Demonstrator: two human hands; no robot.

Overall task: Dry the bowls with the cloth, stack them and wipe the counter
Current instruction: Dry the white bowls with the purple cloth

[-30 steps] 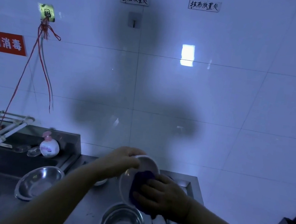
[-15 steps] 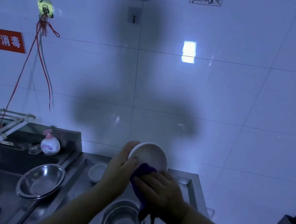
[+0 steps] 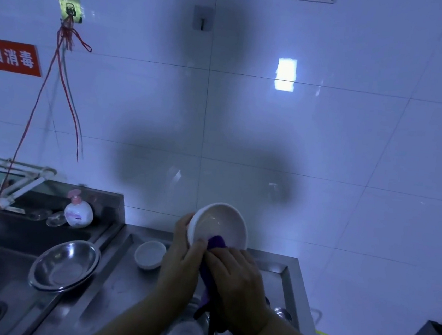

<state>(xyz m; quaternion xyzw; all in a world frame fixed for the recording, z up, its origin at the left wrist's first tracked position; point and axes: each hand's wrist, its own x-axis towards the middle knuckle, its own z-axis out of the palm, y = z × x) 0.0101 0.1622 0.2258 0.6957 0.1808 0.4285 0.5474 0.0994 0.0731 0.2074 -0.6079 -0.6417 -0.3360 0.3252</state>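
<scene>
White wall tiles (image 3: 325, 151) rise behind the steel counter (image 3: 125, 288). Above the counter, the left hand (image 3: 181, 265) grips the white bowl (image 3: 219, 225) by its rim while the right hand (image 3: 237, 286) pinches the purple cloth (image 3: 215, 248) against its lower edge. Since a second ago the bowl has risen and tilted open toward the camera, uncovering a small white bowl (image 3: 150, 254) on the counter.

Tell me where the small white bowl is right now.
In the head view, the small white bowl sits upright on the steel counter, just left of the left hand and right of the steel basin.
</scene>
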